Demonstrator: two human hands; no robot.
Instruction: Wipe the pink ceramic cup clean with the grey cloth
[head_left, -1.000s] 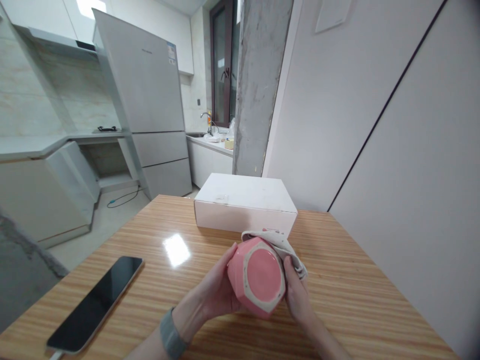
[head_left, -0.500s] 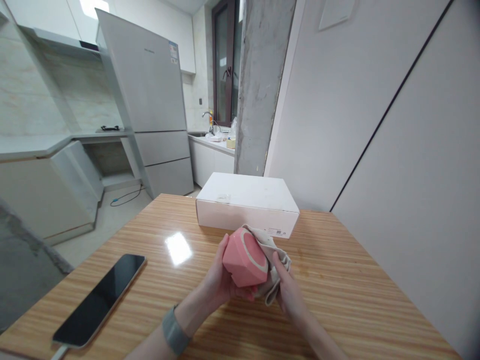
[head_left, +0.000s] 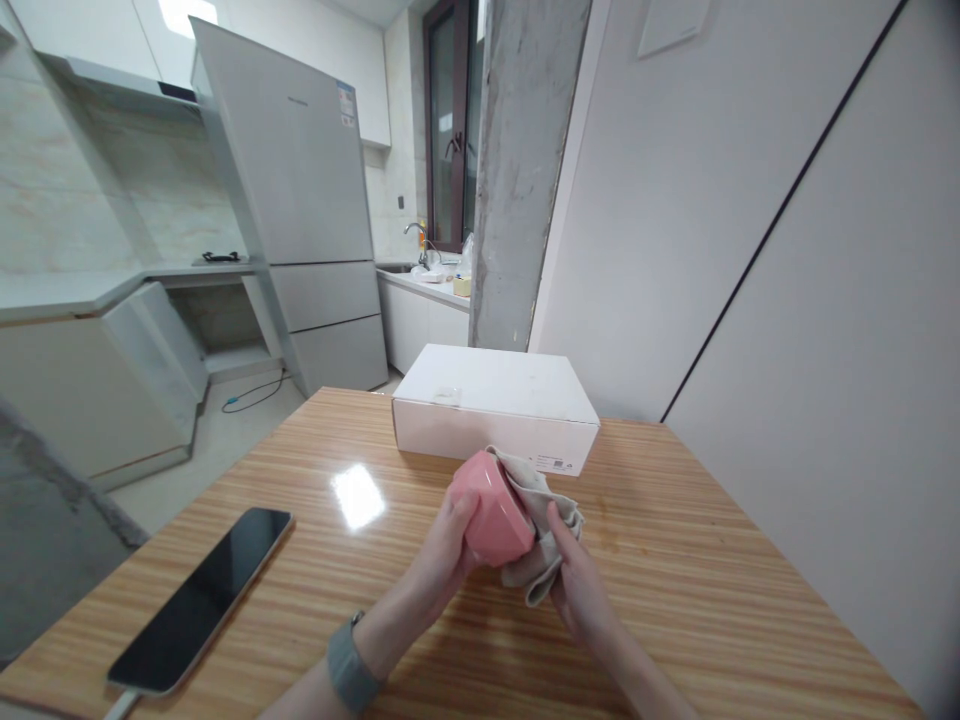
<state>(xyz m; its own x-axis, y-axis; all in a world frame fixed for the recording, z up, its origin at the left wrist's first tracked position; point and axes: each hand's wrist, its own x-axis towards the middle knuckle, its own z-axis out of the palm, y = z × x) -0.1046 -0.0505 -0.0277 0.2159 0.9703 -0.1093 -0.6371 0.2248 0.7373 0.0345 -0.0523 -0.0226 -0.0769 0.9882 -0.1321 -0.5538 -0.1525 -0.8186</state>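
A pink faceted ceramic bowl (head_left: 496, 515) is tilted on its side above the table, its outer wall facing me. My left hand (head_left: 450, 545) grips it from the left, thumb lying on the wall. My right hand (head_left: 577, 575) is closed on a light grey cloth (head_left: 551, 510), thumb on top, with the cloth bunched against the right side of the bowl. The cloth hides that side. A grey-green band (head_left: 351, 662) is around my left wrist.
Just behind my hands a white cardboard box (head_left: 495, 385) lies on the wood-grain table (head_left: 675, 560). A black phone (head_left: 201, 600) with a white cable rests at the left. Beyond stand a fridge (head_left: 315, 180), a concrete column and a white wall.
My left hand has turned the bowl, so the pale ring on its base, seen before, no longer shows. The left thumb now lies across the wall. My right hand has barely moved.
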